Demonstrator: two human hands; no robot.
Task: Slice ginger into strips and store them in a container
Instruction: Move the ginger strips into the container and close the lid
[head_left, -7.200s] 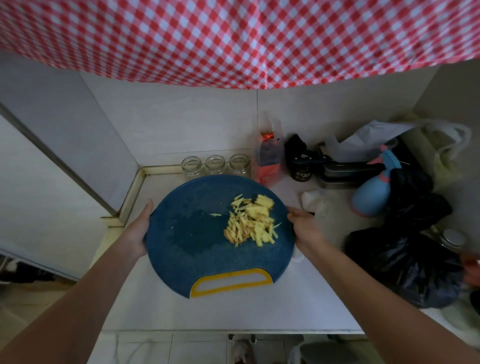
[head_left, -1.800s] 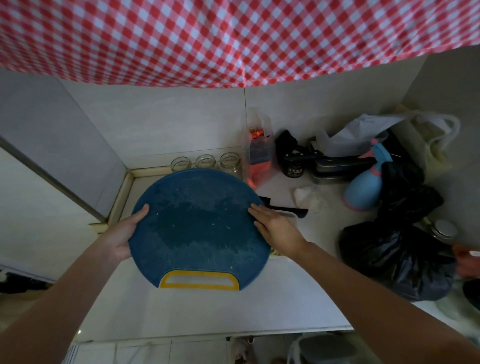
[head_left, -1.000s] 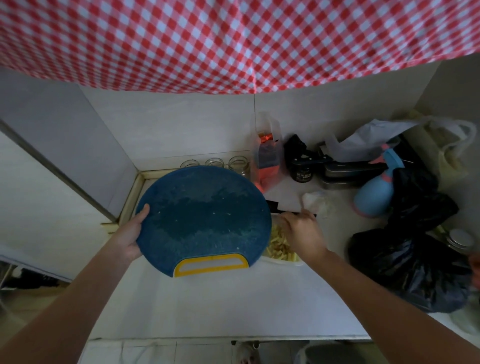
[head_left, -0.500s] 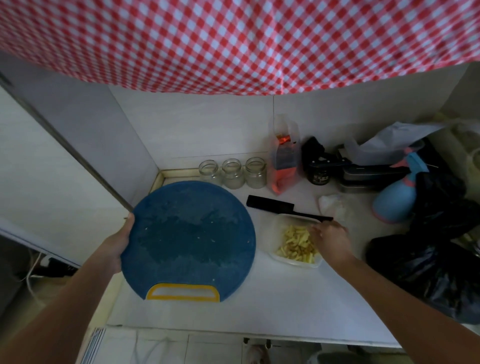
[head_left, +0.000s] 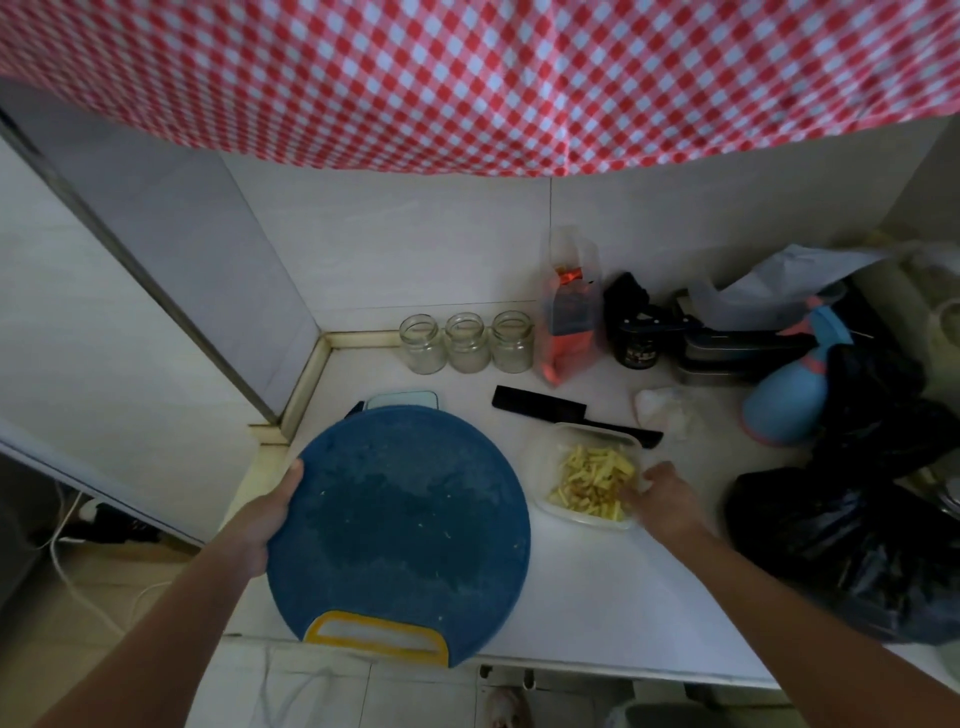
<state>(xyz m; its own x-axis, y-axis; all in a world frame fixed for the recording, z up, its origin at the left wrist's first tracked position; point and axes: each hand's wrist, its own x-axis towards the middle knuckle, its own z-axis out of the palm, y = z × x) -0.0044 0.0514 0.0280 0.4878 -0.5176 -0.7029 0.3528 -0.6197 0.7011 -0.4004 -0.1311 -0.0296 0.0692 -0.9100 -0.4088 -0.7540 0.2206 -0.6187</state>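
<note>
Yellow thin ginger strips (head_left: 592, 480) heaped in clear tub (head_left: 540, 462). Right fingers (head_left: 631, 499) at tub's right rim, tips on strips, grip unclear; left fingers (head_left: 295, 470) clamping board (head_left: 400, 519).

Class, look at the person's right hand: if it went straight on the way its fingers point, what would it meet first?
Probably the ginger strips in the clear container: the right hand points left across its rim. Depth is unclear.

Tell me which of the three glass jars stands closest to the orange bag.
The rightmost jar: it stands next to the orange bag, while the middle jar and the leftmost jar stand farther away.
</note>
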